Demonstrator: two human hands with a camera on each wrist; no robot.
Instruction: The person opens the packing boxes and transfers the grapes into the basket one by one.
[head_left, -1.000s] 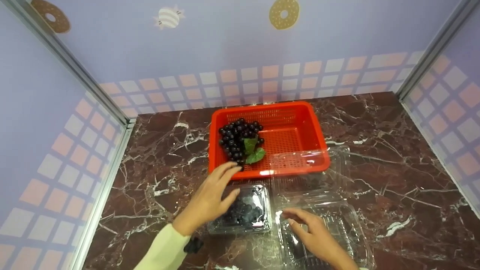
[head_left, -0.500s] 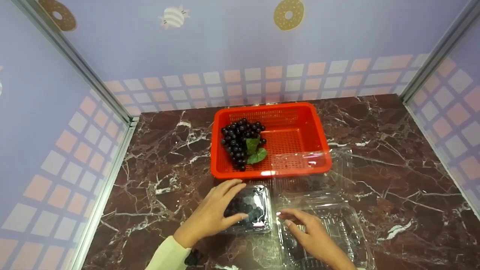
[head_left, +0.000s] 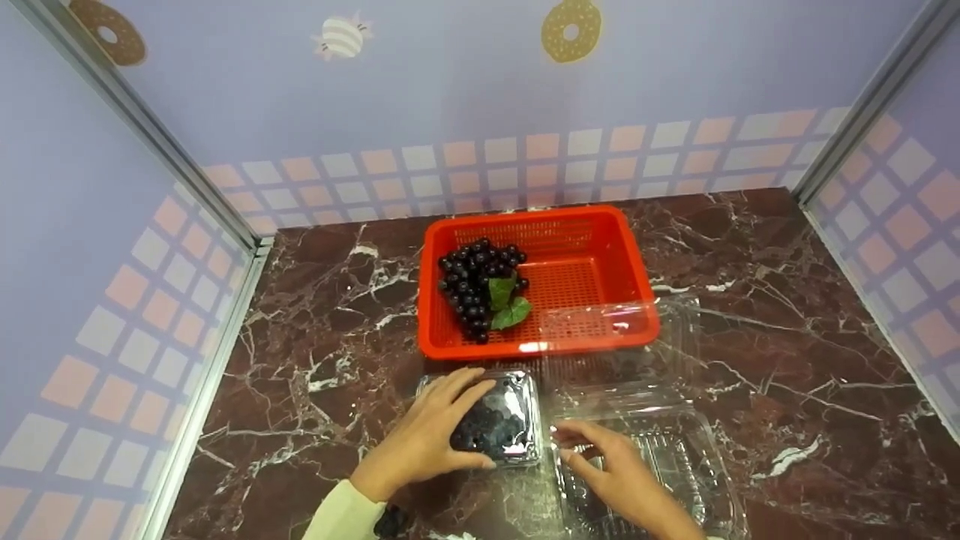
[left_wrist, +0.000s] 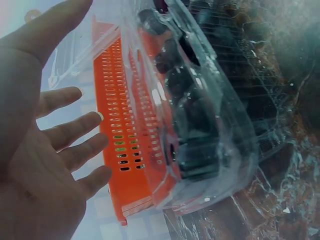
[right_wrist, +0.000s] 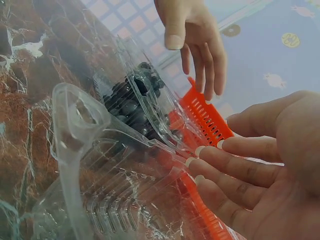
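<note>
A lidded clear plastic clamshell box (head_left: 499,427) with dark grapes inside lies on the marble-patterned surface. Over its left part hovers my left hand (head_left: 427,424), fingers spread and fairly straight; the left wrist view shows the palm (left_wrist: 40,165) apart from the box (left_wrist: 200,125). To the right, a second clamshell box (head_left: 675,457) lies with its lid (head_left: 622,352) swung back over the basket rim. My right hand (head_left: 619,469) is above its left edge, fingers loosely bent and holding nothing. In the right wrist view the fingertips (right_wrist: 200,150) are close to the rim; contact is unclear.
Behind the boxes stands a red-orange perforated basket (head_left: 645,285) holding a bunch of dark grapes (head_left: 476,281) with green leaves (head_left: 511,312) at its left. A small dark object (head_left: 391,519) shows by my left sleeve. Panels enclose the back and both sides.
My left hand has come back from the basket's front rim to above the closed grape box. My right hand has shifted slightly left. Boxes and basket stay in place.
</note>
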